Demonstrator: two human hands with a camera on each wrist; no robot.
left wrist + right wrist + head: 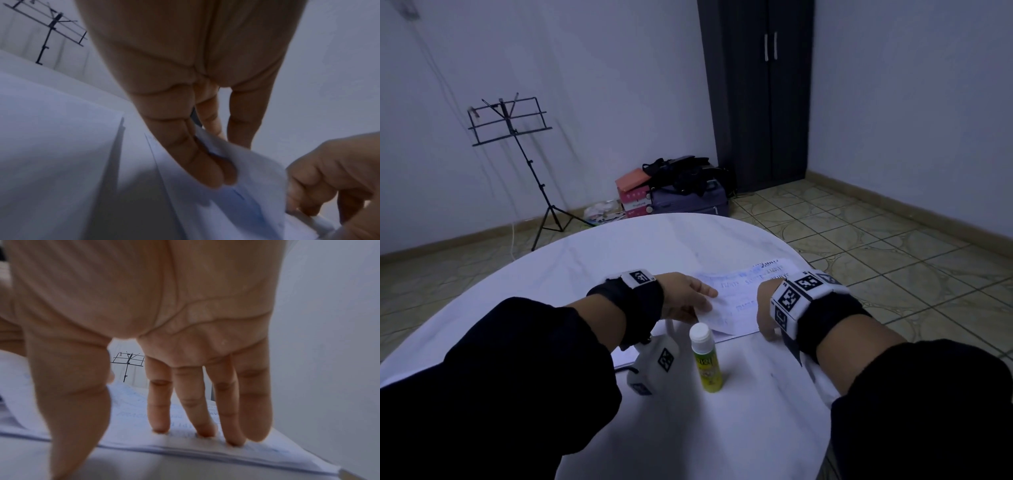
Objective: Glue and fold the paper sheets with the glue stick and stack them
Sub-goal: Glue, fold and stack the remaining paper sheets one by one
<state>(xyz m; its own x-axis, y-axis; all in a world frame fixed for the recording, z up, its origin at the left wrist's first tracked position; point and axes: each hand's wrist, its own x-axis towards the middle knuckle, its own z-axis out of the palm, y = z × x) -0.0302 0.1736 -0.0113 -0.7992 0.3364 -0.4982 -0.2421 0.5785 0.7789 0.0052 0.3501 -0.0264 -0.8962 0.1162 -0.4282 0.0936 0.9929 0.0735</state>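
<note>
A printed paper sheet (743, 298) lies on the round white table (592, 260) between my two hands. My left hand (688, 298) pinches the sheet's left edge, and that lifted flap (257, 170) runs up between its fingers (205, 167). My right hand (765, 308) holds the sheet's right part down with straight fingertips (203, 431), the thumb lying at the near edge. The paper (133, 426) lies on more sheets, whose edges show below it. A yellow-green glue stick (705, 359) with a white cap stands upright just in front of the paper, and neither hand touches it.
More white sheets (61, 138) lie to the left, under my left wrist. A white block with black markers (654, 368) sits left of the glue stick. Beyond the table are a music stand (510, 120), a suitcase with boxes (681, 202) and a dark wardrobe (756, 96).
</note>
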